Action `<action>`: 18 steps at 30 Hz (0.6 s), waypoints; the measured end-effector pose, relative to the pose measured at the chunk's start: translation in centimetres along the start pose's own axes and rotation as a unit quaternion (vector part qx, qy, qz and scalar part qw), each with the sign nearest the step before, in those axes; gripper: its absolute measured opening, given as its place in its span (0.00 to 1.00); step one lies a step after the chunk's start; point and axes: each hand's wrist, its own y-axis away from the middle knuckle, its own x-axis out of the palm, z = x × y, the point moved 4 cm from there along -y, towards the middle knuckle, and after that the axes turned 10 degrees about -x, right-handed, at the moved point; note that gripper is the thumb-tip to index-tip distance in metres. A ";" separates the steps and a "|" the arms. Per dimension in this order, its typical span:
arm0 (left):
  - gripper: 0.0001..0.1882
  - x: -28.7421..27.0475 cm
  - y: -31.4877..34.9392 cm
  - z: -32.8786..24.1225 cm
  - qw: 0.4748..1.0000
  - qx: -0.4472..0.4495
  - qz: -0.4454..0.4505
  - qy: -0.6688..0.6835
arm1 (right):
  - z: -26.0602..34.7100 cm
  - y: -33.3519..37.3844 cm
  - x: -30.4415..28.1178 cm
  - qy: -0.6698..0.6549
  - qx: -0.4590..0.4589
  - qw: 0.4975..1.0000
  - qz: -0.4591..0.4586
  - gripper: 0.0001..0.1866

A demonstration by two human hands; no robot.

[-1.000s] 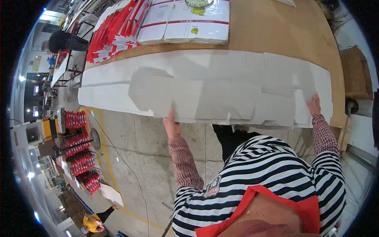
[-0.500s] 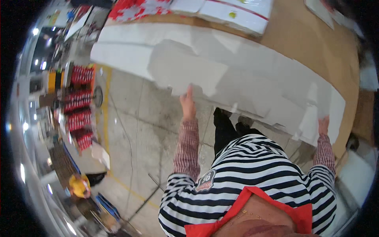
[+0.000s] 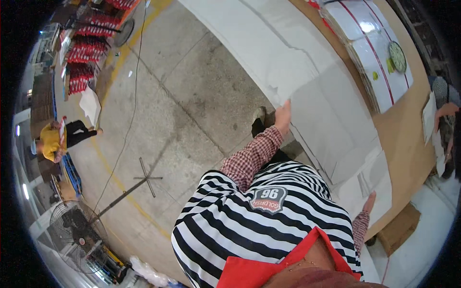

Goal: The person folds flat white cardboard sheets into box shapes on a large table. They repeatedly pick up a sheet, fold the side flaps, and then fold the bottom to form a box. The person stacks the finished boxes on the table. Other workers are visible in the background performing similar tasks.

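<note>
Long white sheets point(image 3: 331, 101) overlap along the near edge of a brown table point(image 3: 403, 158). My left hand point(image 3: 283, 116) pinches the sheets' near edge, its thumb on top and the other fingers mostly hidden. Farther down the same edge, near the sheets' right end, my right hand point(image 3: 369, 202) is closed on the white layer, with its thumb showing and the rest hidden beneath or behind. The sheets are creased and their edges uneven.
Flat white packs with red stripes point(image 3: 372, 57) lie farther in on the table. A person point(image 3: 446, 110) stands at its far right side. Leftward are racks of red items point(image 3: 86, 48), a person in yellow point(image 3: 53, 141), a large fan point(image 3: 79, 235) and a floor cable point(image 3: 136, 96).
My view has turned left, so the table and sheets now run from the top to the lower right. Both hands stay at the sheets' edge. The fan has come into view.
</note>
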 end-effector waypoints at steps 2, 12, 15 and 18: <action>0.28 1.3 0.0 -0.5 0.998 -0.038 0.040 -0.002 | 4.9 -0.1 1.0 0.005 -0.018 1.000 -0.011 0.26; 0.25 -1.4 -0.2 2.2 0.978 0.041 -0.021 -0.205 | 36.0 -11.5 11.3 -0.019 -0.305 0.949 0.076 0.27; 0.30 -2.4 -0.1 3.9 0.982 0.090 0.043 -0.158 | 45.8 -13.9 18.0 0.005 -0.418 0.898 0.135 0.27; 0.27 -0.8 -2.7 14.5 0.931 0.185 0.014 -0.314 | 42.4 -14.2 20.9 -0.063 -0.410 0.901 0.126 0.30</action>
